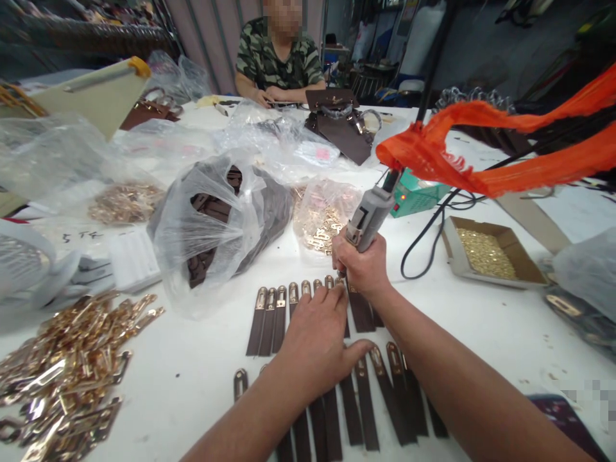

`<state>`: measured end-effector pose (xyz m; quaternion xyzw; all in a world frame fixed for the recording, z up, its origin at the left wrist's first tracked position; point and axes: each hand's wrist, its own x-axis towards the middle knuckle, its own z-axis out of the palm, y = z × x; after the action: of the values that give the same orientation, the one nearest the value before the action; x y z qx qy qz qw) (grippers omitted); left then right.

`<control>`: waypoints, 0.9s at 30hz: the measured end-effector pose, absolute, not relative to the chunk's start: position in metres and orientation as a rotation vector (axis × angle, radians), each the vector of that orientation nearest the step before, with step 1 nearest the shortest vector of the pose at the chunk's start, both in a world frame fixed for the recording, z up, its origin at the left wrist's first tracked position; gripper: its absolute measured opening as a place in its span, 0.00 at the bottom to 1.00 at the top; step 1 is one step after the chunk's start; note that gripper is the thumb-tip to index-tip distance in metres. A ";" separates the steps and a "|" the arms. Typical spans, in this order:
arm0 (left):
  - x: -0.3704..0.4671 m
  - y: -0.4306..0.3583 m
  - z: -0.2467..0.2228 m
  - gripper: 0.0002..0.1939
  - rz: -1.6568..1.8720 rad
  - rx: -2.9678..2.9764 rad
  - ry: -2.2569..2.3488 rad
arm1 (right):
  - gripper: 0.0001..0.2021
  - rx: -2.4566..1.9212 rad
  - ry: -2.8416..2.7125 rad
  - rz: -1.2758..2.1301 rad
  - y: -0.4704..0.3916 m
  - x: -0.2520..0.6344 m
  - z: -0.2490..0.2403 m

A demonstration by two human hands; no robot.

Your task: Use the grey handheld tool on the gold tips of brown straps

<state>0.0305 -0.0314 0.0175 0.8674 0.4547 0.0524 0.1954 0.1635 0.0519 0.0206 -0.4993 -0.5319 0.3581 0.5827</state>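
Note:
My right hand (363, 263) is closed around a grey electric screwdriver (374, 208), held upright with its tip pointing down. Its bit end is hidden behind my hands, over a row of dark brown straps (265, 330) with gold metal end plates (261, 297). My left hand (312, 330) lies across that row with fingers stretched out, the fingertips at the gold plates beside the screwdriver and the thumb spread to the right. Nearer to me is a second row of brown straps (369, 404) with gold ends, partly covered by my left forearm.
Loose gold plates (62, 366) are heaped at left. A plastic bag (216, 218) holds brown pieces. Small gold parts fill a cardboard tray (455, 266) at right. A black cable (409, 253) loops near a green box (416, 192). Orange cloth (433, 147) hangs above. Across sits a person (279, 61).

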 end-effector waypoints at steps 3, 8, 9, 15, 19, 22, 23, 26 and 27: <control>0.029 -0.031 0.017 0.42 0.150 2.444 1.270 | 0.19 -1.158 -1.219 0.865 0.054 0.163 0.020; 0.028 -0.030 0.016 0.40 0.179 2.460 1.261 | 0.24 -1.170 -1.215 0.921 0.057 0.167 0.022; 0.027 -0.030 0.016 0.39 0.187 2.459 1.265 | 0.25 -1.153 -1.197 0.937 0.057 0.170 0.025; 0.024 -0.023 0.012 0.35 0.212 2.476 1.241 | 0.22 -0.946 -0.947 0.822 0.031 0.203 0.058; 0.020 -0.015 0.010 0.34 0.194 2.489 1.207 | 0.21 -1.044 -0.889 0.756 -0.006 0.238 0.062; 0.018 -0.010 0.006 0.31 0.222 2.499 1.156 | 0.22 -1.156 -0.784 0.715 -0.032 0.257 0.049; 0.017 -0.008 0.005 0.30 0.243 2.500 1.135 | 0.22 -1.170 -0.744 0.708 -0.038 0.261 0.045; 0.016 -0.004 0.002 0.28 0.316 2.477 1.077 | 0.23 -1.141 -0.636 0.736 -0.052 0.264 0.037; 0.015 -0.003 0.002 0.27 0.345 2.458 1.062 | 0.23 -1.120 -0.607 0.759 -0.054 0.263 0.036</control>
<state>0.0149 -0.0030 0.0021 0.8884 0.3836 0.1247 0.2190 0.2633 -0.0542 0.0363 -0.5099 -0.2763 0.3456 0.7377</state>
